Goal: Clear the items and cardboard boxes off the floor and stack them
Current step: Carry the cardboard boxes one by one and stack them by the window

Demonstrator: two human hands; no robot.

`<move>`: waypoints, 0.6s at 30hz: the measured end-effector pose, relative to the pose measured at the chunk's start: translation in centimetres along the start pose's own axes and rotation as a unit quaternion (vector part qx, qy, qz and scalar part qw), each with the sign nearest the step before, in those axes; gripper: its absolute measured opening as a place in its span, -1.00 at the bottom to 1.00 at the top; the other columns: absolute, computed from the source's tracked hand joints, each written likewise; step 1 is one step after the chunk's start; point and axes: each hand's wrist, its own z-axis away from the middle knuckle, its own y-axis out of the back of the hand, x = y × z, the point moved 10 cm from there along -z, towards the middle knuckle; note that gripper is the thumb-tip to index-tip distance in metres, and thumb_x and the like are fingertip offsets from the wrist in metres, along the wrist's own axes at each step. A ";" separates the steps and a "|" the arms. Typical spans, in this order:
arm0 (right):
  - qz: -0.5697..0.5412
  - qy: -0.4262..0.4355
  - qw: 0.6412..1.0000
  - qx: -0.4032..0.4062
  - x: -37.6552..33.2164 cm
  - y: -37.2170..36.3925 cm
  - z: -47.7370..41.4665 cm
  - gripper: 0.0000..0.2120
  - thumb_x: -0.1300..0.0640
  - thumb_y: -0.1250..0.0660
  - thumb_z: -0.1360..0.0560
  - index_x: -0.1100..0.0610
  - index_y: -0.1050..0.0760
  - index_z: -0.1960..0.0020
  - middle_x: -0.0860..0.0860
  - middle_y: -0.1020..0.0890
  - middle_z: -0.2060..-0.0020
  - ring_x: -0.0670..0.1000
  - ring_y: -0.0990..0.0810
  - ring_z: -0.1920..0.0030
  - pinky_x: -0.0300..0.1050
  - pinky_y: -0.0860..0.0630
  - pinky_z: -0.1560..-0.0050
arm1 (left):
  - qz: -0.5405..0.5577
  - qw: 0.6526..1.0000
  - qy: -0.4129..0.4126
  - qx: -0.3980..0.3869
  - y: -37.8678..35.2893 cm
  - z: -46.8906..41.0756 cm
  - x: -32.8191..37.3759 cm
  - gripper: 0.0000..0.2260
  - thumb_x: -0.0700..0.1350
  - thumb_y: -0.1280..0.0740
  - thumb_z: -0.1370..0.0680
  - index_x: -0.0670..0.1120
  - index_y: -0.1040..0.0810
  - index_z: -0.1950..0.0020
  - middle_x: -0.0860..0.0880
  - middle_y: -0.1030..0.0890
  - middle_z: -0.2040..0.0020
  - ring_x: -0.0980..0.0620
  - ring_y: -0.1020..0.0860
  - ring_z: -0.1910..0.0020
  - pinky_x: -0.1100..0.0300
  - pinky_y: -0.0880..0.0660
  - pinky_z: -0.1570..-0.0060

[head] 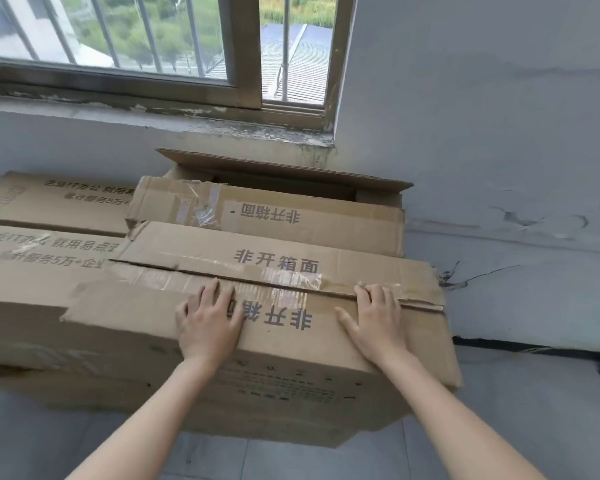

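Fingers of left hand and right hand: straight, spread, pressed flat on the top flaps, gripping nothing. Cardboard box: front of the stack beneath the window, against an open-flapped box; likely bulky and stiff-walled, tape torn, seam parted, so best lifted by the lower side edges, not the flaps; weight unknown. Printing: "非开箱面" on the flaps; neighbouring boxes read "企业IT办公", the rest blurred.

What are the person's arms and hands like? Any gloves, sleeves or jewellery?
Both are bare. The left hand and right hand wear no gloves, and no rings, watch or bracelets show. The forearms are uncovered down to the frame's lower edge; no sleeve is in view.
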 end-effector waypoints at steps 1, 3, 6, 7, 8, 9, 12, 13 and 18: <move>0.010 -0.002 1.000 0.010 0.0 0.2 -0.1 -0.38 -0.25 -0.01 -0.41 0.20 -0.58 -0.03 0.08 -0.60 0.13 0.11 -0.58 0.11 0.01 -0.55 0.03 | -0.005 1.000 0.004 -0.002 0.0 -0.1 -0.1 -0.52 0.18 -0.02 -0.53 0.06 -0.40 -0.39 -0.03 -0.32 -0.46 -0.05 -0.20 -0.46 -0.01 -0.10 -0.34; 0.017 -0.005 1.000 0.024 0.2 0.4 -0.3 -0.42 -0.26 -0.03 -0.41 0.17 -0.60 0.04 0.05 -0.59 0.19 0.08 -0.58 0.18 -0.04 -0.57 0.12 | -0.005 1.000 0.012 0.001 0.1 -0.2 -0.4 -0.46 0.23 0.04 -0.49 0.10 -0.36 -0.41 0.03 -0.28 -0.49 -0.01 -0.16 -0.48 0.02 -0.08 -0.35; 0.014 0.001 0.999 0.040 0.1 0.6 -0.5 -0.35 -0.30 0.08 -0.50 0.15 -0.60 0.07 0.03 -0.59 0.22 0.06 -0.56 0.20 -0.07 -0.56 0.15 | -0.018 0.999 0.030 -0.012 -0.1 -0.5 -0.9 -0.57 0.21 -0.08 -0.58 0.17 -0.31 -0.43 0.11 -0.22 -0.51 0.04 -0.13 -0.48 0.04 -0.06 -0.36; 0.015 0.004 0.999 0.051 0.2 0.9 -0.7 -0.36 -0.29 0.08 -0.50 0.15 -0.60 0.08 0.03 -0.59 0.23 0.06 -0.56 0.21 -0.08 -0.56 0.16 | -0.015 0.999 0.036 -0.013 0.0 -0.6 -1.0 -0.59 0.19 -0.10 -0.58 0.18 -0.31 -0.42 0.11 -0.22 -0.50 0.04 -0.12 -0.48 0.05 -0.05 -0.36; 0.012 0.005 0.998 0.058 0.2 1.0 -0.8 -0.40 -0.27 0.02 -0.48 0.14 -0.60 0.10 0.02 -0.58 0.24 0.06 -0.56 0.23 -0.08 -0.56 0.18 | -0.010 0.999 0.041 -0.011 0.1 -0.7 -1.0 -0.59 0.18 -0.12 -0.57 0.18 -0.33 -0.42 0.11 -0.23 -0.50 0.03 -0.13 -0.48 0.04 -0.05 -0.36; 0.007 0.006 0.998 0.063 0.2 1.0 -0.8 -0.45 -0.24 -0.03 -0.45 0.15 -0.60 0.11 0.02 -0.58 0.25 0.06 -0.56 0.24 -0.08 -0.56 0.19 | -0.005 0.999 0.043 -0.011 0.2 -0.7 -0.9 -0.60 0.17 -0.13 -0.57 0.17 -0.34 -0.41 0.11 -0.24 -0.50 0.03 -0.13 -0.48 0.04 -0.05 -0.36; -0.047 0.008 0.998 0.050 0.3 0.8 -1.0 -0.42 -0.21 0.00 -0.43 0.18 -0.61 0.00 0.06 -0.59 0.14 0.11 -0.56 0.10 0.00 -0.48 -0.01 | -0.002 0.999 0.044 -0.013 0.2 -0.7 -0.9 -0.60 0.16 -0.14 -0.57 0.16 -0.35 -0.41 0.10 -0.25 -0.49 0.02 -0.14 -0.48 0.04 -0.06 -0.36; -0.071 0.000 0.996 0.044 0.7 0.8 -0.9 -0.38 -0.23 0.04 -0.44 0.17 -0.59 -0.08 0.08 -0.59 0.04 0.13 -0.53 -0.03 0.03 -0.38 -0.16 | -0.006 0.999 0.044 -0.014 0.3 -0.7 -1.0 -0.60 0.16 -0.14 -0.57 0.16 -0.35 -0.41 0.10 -0.25 -0.49 0.03 -0.13 -0.48 0.03 -0.06 -0.36; -0.092 -0.254 0.962 0.033 11.0 2.6 0.1 -0.51 -0.14 -0.11 -0.56 0.05 -0.29 -0.42 0.19 -0.24 -0.42 0.21 -0.12 -0.44 0.16 -0.10 -0.40 | -0.007 0.998 0.057 -0.003 0.5 -1.0 -1.2 -0.60 0.16 -0.15 -0.57 0.15 -0.37 -0.40 0.11 -0.26 -0.49 0.03 -0.14 -0.48 0.03 -0.07 -0.36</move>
